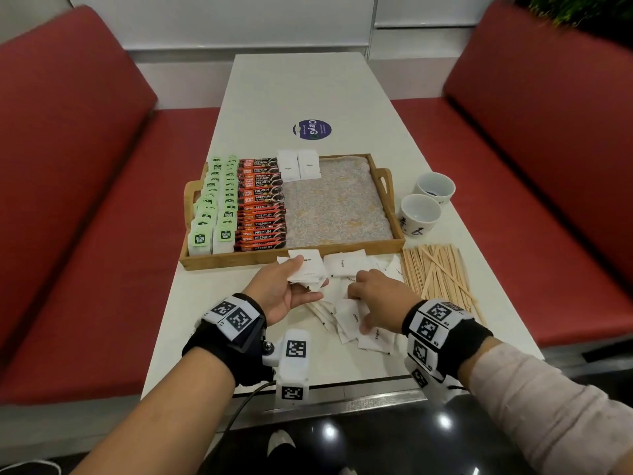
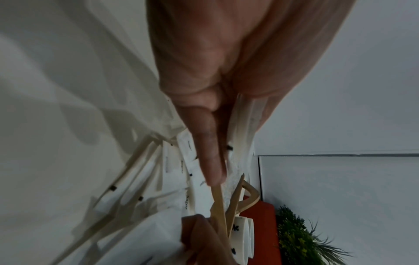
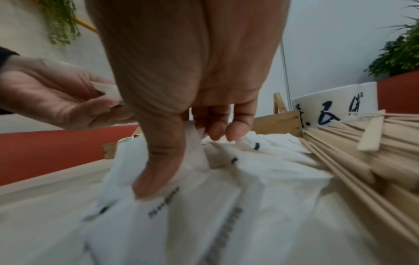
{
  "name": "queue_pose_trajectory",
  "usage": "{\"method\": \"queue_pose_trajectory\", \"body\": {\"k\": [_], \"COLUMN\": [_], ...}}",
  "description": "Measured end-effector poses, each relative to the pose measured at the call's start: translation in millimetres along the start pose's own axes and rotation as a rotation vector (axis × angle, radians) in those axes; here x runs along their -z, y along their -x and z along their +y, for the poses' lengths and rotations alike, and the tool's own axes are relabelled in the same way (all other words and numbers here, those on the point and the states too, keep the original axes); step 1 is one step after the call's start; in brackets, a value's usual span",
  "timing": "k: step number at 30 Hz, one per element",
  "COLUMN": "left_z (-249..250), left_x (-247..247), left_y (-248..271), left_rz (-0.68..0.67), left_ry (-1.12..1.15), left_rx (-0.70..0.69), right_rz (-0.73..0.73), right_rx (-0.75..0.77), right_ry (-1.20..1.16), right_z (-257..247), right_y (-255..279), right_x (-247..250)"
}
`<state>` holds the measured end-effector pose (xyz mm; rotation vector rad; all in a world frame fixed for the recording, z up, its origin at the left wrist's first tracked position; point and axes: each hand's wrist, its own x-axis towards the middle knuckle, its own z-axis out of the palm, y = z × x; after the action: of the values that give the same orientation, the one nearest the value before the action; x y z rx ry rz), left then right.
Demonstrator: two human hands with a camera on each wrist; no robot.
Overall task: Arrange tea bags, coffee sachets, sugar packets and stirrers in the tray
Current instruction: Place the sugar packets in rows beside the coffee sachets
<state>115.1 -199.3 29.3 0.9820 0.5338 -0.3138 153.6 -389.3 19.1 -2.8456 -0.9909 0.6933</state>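
White sugar packets are being gathered beside a half-filled tray.

Head view: the left hand (image 1: 284, 289) pinches a small stack of packets (image 1: 306, 269) just in front of the tray (image 1: 397, 234), likely collecting them to lay as a row beside the two packets (image 1: 298, 165) already inside, next to the coffee sachets (image 1: 262, 207) and tea bags (image 1: 214, 207); stirrers (image 1: 438, 272) and two cups (image 1: 426, 204) wait on the pale surface between red benches. Left wrist view: thumb and fingers press the stack edge-on. Right wrist view: the right hand (image 3: 195, 136) pinches one packet out of the loose pile (image 3: 260, 170).
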Motion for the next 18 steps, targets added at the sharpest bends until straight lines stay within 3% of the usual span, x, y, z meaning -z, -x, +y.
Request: {"method": "queue_pose_trajectory", "body": {"k": [3,9,18], "left_z": [0,-1,0], "left_x": [2,11,16], "left_y": [-2,-5,-17], "left_rz": [0.016,0.055,0.067], "left_ry": [0.003,-0.01,-0.026], "left_rx": [-0.013,-0.051,-0.111], "right_rz": [0.011,0.069,0.288], "right_rx": [0.022,-0.077,-0.13], "right_ry": [-0.012,-0.254,-0.628], "right_z": [1,6,12], "right_y": [-6,-14,-28], "right_x": [3,10,38]}}
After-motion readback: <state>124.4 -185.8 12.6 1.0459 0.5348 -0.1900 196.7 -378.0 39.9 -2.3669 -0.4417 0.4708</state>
